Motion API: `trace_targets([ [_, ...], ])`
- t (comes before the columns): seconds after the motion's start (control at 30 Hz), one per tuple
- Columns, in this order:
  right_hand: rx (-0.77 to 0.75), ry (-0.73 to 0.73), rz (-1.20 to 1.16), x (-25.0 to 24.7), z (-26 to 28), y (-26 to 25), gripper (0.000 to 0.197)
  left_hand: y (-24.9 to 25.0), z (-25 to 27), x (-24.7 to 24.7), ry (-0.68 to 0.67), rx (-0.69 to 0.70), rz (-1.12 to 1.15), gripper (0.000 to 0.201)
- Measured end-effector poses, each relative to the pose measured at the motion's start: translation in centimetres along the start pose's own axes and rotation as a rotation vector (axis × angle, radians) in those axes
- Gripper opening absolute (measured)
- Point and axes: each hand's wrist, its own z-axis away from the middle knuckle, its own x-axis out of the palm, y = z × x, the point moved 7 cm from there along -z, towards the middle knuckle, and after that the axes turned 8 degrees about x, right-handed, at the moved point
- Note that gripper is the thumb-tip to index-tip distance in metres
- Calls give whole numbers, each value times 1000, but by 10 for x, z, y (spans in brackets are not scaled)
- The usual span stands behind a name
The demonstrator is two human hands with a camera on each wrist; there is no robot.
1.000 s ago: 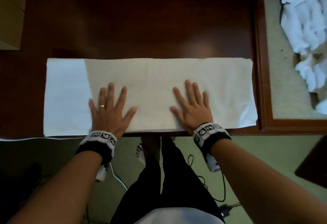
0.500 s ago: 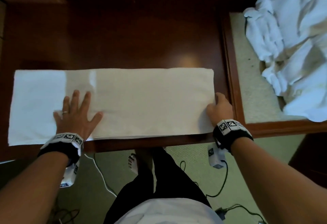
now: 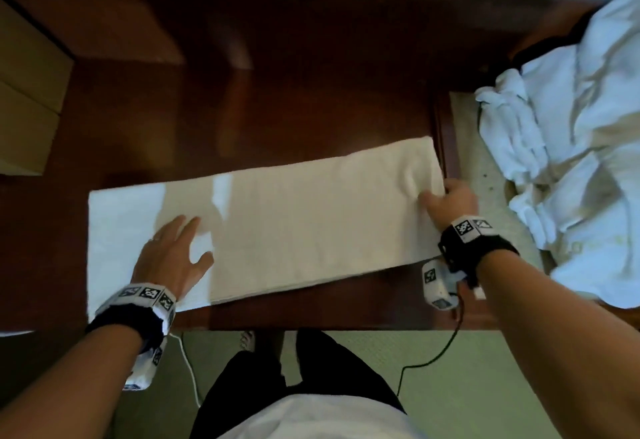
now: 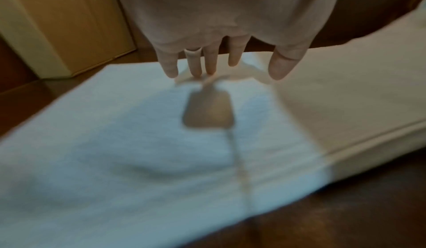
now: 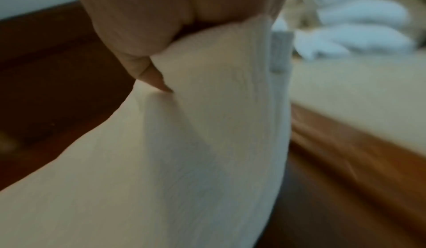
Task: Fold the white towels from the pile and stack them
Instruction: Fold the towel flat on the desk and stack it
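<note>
A long white towel (image 3: 294, 224), folded into a strip, lies across the dark wooden table (image 3: 294, 75). My left hand (image 3: 173, 251) rests flat on its left part with fingers straight; in the left wrist view the fingertips (image 4: 196, 69) touch the towel (image 4: 138, 151). My right hand (image 3: 446, 201) grips the towel's right end and lifts it off the table; the right wrist view shows the thumb (image 5: 147, 69) pinching the raised cloth (image 5: 184, 151). The pile of loose white towels (image 3: 571, 161) lies at the right.
The pile sits on a beige cushioned seat (image 3: 467, 161) with a wooden frame, right of the table. A cardboard box (image 3: 24, 92) stands at the table's far left. Cables (image 3: 433, 359) hang over the green carpet below the near table edge.
My right hand went from lying flat on the towel to its right end, gripped it and lifted it. My left hand slid left along the towel and stays flat.
</note>
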Motion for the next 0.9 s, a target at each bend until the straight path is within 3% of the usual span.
trace_targets([
  [0.17, -228, 353, 252, -92, -30, -83, 37, 23, 2, -10, 25, 126, -11, 53],
  [0.3, -359, 457, 291, -108, -3, -120, 27, 49, 11, -2, -85, 311, -66, 59],
  [0.37, -466, 407, 304, -83, 26, -132, 25, 59, 14, 2, -101, 399, -82, 62],
  [0.5, -634, 201, 410, 6, 101, -136, 30, 51, 11, -21, -79, 385, -17, 60],
  [0.67, -822, 13, 489, 136, 199, -108, 45, 16, 6, -56, 109, 373, -61, 48],
  [0.77, -805, -51, 522, 194, 231, -77, 54, 23, 14, -50, 136, 548, -169, 50],
  [0.9, -807, -32, 513, 210, 246, -46, 39, 62, 24, -28, 113, 849, -333, 61],
])
